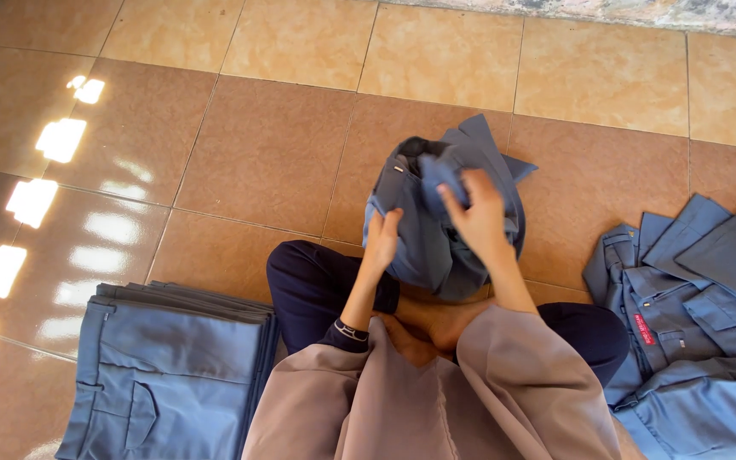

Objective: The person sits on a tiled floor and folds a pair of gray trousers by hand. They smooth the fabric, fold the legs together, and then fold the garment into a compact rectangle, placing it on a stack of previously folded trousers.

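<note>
Head cam: both hands [432,226] clamped on blue trousers [436,230] over sunlit tiled floor [266,145].

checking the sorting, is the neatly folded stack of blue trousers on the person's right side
No, the folded stack lies by the person's left knee; the loose pile is on the right.

Floor tiles [266,145], upper left of frame: glazed ceramic, glossy, mirrored bright window patches. Bunched blue-grey trousers [436,230] at centre: matt woven cloth, creased. Folded trouser stack [172,375], lower left: same cloth, smooth, pressed flat. Loose garment pile [692,315], right edge: matt, rumpled. Taupe sleeves [513,392], bottom centre: soft, faintly sheened fabric.
</note>
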